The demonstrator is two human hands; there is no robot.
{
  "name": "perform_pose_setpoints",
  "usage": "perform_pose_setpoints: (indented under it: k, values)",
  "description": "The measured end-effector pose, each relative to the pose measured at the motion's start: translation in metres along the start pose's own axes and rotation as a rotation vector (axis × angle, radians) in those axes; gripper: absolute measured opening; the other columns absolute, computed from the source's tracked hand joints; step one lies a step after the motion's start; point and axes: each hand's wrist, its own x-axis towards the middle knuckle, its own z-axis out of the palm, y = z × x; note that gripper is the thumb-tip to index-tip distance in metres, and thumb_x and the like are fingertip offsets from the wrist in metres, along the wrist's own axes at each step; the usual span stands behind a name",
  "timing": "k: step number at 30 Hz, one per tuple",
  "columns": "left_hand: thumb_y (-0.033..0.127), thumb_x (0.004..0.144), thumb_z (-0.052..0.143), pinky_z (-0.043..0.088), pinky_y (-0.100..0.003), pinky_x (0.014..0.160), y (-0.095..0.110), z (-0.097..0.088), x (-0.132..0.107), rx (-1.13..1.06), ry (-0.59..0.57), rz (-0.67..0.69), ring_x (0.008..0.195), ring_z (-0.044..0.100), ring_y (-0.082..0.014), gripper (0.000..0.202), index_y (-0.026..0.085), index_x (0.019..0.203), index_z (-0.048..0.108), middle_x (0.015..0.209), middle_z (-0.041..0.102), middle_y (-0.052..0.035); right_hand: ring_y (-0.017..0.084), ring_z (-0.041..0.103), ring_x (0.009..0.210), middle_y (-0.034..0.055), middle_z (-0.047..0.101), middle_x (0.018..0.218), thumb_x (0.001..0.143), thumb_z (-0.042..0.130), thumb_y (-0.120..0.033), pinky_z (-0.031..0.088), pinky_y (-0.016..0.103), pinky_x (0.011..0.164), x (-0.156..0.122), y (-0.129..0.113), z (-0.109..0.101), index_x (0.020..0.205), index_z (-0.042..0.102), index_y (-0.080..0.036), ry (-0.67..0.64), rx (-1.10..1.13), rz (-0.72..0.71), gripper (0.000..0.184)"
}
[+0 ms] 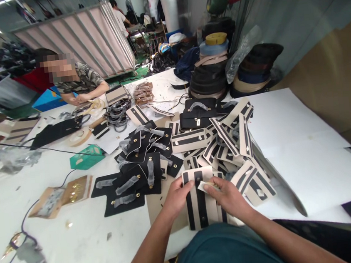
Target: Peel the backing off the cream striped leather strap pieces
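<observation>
A beige panel with black stripes (193, 207) stands close to my body, with a dark round fitting near each end of its middle stripe. My left hand (176, 196) is closed on the panel's left edge, thumb on the front face. My right hand (227, 195) pinches a small white piece (204, 186) between thumb and fingers, just beside the upper fitting. I cannot tell whether that piece touches the panel. Beyond my hands lies a heap of similar striped panels (224, 147). Black flaps with wrapped handles (137, 183) are spread to the left.
Left on the white table (81, 246) are a small box with brass-coloured fittings (76, 190), a green box (86, 157) and a corded tool (30, 255). Rolls of strap material (209, 75) are stacked at the back. Across the table sits a co-worker (77, 79).
</observation>
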Motion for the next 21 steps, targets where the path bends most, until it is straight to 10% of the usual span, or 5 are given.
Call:
perform_pose_setpoints:
  k: [10, 17, 21]
  values:
    - [0.036, 0.089, 0.070, 0.053, -0.034, 0.089, 0.018, 0.026, -0.013, 0.040, -0.015, 0.057, 0.098, 0.070, -0.0251, 0.029, 0.019, 0.111, 0.075, 0.105, 0.078, -0.0052, 0.017, 0.057, 0.067, -0.0044, 0.056, 0.066, 0.098, 0.056, -0.051, 0.040, 0.026, 0.066, -0.002, -0.003, -0.005, 0.076, 0.056, -0.022, 0.099, -0.054, -0.045, 0.036]
    - [0.034, 0.079, 0.077, 0.056, -0.033, 0.082, 0.005, 0.053, 0.001, 0.026, 0.223, 0.097, 0.089, 0.073, -0.0255, 0.023, 0.016, 0.093, 0.076, 0.094, 0.080, -0.0066, 0.017, 0.057, 0.064, -0.0016, 0.059, 0.069, 0.103, 0.048, -0.045, 0.038, 0.026, 0.063, -0.004, 0.004, 0.002, 0.077, 0.054, -0.023, 0.147, -0.244, -0.145, 0.034]
    - [0.035, 0.073, 0.080, 0.056, -0.034, 0.073, -0.026, 0.038, 0.033, -0.008, 0.346, -0.101, 0.083, 0.073, -0.0280, 0.027, 0.013, 0.087, 0.076, 0.090, 0.080, -0.0103, 0.018, 0.061, 0.073, 0.0018, 0.065, 0.080, 0.104, 0.047, -0.038, 0.040, 0.028, 0.071, -0.022, -0.006, 0.008, 0.080, 0.059, -0.023, -0.110, -0.369, -0.391, 0.030]
